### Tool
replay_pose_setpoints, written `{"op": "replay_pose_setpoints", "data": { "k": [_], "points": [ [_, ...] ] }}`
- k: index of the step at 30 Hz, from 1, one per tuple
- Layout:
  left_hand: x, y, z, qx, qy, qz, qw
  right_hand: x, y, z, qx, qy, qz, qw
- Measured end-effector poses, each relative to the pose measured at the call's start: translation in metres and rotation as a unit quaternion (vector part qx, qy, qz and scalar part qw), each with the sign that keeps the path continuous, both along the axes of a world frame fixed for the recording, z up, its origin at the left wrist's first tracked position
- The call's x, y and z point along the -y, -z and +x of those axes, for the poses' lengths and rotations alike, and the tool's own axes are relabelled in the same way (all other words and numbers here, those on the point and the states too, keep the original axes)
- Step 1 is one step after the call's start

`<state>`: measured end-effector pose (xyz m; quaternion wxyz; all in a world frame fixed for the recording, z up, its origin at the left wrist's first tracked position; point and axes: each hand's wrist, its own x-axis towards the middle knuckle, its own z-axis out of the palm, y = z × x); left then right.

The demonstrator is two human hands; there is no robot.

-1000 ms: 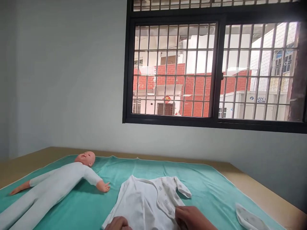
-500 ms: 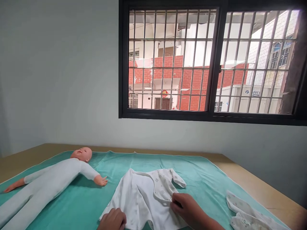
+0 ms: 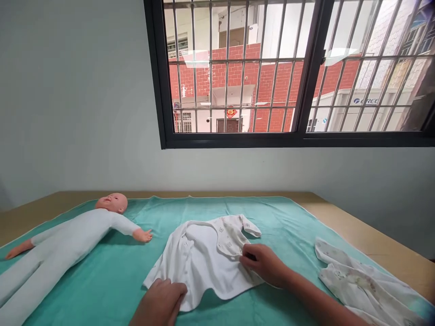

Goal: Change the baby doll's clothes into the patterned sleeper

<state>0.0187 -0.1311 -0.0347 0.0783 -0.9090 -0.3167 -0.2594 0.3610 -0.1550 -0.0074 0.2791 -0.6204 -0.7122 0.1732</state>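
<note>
A small white baby shirt (image 3: 204,258) with a faint print lies spread on a teal cloth (image 3: 285,290), its short printed sleeve pointing to the right. My left hand (image 3: 161,299) grips the shirt at its lower left hem, fingers closed on the fabric. At the shirt's right side, my right hand (image 3: 263,262) is closed on the edge of its front panel. The lower hem bows up between both hands. A baby doll (image 3: 78,231) in a white suit lies on its back to the left, apart from my hands.
A second printed white garment (image 3: 360,280) lies crumpled at the right on the cloth. The wooden table (image 3: 343,215) shows around the cloth's edges. Behind it stand a grey wall (image 3: 102,113) and a barred window with a dark frame (image 3: 231,141).
The view has tilted downward, so the table sits higher in it. Both hands stay at the shirt; its left side has shifted, and the hem now shows more fully between them.
</note>
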Motion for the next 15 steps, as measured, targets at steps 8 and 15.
{"op": "replay_pose_setpoints", "data": {
  "k": [8, 15],
  "points": [
    [0.002, -0.008, -0.008, 0.014, -0.117, 0.039, 0.992, -0.018, 0.003, 0.051, -0.456, 0.124, -0.013, 0.881],
    [-0.001, -0.013, -0.010, -0.043, -0.147, 0.090, 0.984, -0.016, 0.000, 0.072, -0.431, 0.153, -0.010, 0.889]
  ]
}}
